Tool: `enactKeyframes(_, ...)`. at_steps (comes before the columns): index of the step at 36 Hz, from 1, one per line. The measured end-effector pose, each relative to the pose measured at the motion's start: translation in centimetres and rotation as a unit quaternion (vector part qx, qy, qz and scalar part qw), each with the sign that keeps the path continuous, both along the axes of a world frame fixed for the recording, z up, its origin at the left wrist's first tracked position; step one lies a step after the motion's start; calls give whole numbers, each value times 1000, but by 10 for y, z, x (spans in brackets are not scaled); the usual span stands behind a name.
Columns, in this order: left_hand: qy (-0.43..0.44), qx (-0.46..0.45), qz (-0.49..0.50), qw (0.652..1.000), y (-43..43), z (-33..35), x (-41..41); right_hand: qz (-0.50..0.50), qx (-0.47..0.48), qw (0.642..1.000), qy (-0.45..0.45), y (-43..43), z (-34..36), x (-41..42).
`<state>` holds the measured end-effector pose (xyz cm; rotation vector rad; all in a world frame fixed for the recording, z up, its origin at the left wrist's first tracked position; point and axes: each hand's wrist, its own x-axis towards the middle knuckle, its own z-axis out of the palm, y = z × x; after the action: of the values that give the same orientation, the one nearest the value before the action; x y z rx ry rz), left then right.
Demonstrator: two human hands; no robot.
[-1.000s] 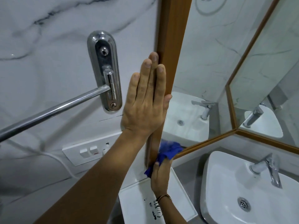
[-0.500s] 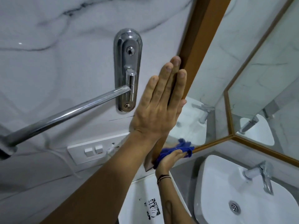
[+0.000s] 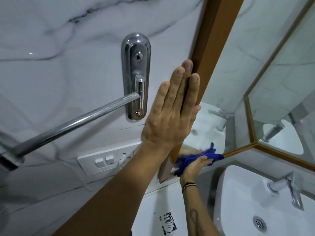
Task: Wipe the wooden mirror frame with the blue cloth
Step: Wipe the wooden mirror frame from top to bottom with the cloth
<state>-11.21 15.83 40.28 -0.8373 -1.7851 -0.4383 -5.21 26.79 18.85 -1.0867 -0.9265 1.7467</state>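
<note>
The right hand (image 3: 196, 165) is closed on the soft blue cloth (image 3: 201, 156), pressing it to the bottom corner of the brown wooden mirror frame (image 3: 216, 38). The left hand (image 3: 172, 114) is flat and open, fingers up, on the frame's side edge. The wiping is under way; next the cloth should probably slide along the bottom edge.

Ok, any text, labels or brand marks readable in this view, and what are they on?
No readable text anywhere.
Black print on the white surface below the mirror frame: a smudged mark, not legible.
Switch plate: a small red mark, no lettering.
Blue cloth, tap: no visible branding.
</note>
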Motion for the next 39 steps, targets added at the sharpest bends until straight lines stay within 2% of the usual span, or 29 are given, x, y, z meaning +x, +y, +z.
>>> enactKeyframes(4,7,10,-13,1000,1,-3,1,39,9,997,-65,-70,-18,0)
enactKeyframes(6,12,19,5,1000,1,-4,-1,73,39,995,-64,-81,-15,7)
enactKeyframes(9,23,14,2,1000,2,-3,-1,10,63,995,-82,-36,-3,1)
enactKeyframes(13,20,33,-8,999,2,-6,-2,-39,42,998,-11,15,-6,-3)
enactKeyframes(15,23,32,-11,999,2,-6,-2,-14,26,999,-33,-2,-19,-1)
enactKeyframes(19,36,32,-9,999,4,-7,-2,78,133,983,-104,-77,-49,11)
enactKeyframes(22,36,36,-9,999,4,-7,-3,196,182,949,-165,-103,-80,26)
enactKeyframes(25,42,35,-8,998,4,-8,-3,260,252,912,-191,-94,-88,46)
enactKeyframes(27,46,34,-5,998,3,-8,-4,263,374,855,-243,-73,-87,58)
enactKeyframes(29,45,30,-2,999,3,-8,-4,246,510,775,-280,-52,-81,64)
enactKeyframes(30,44,26,-3,999,3,-8,-4,233,562,741,-284,-43,-74,65)
enactKeyframes(32,46,22,-3,999,3,-9,-4,205,632,695,-275,-28,-46,59)
enactKeyframes(35,46,25,-5,999,2,-8,-4,160,681,667,-256,-13,3,43)
enactKeyframes(39,43,23,-1,999,1,-7,-4,115,698,675,-211,-9,38,28)
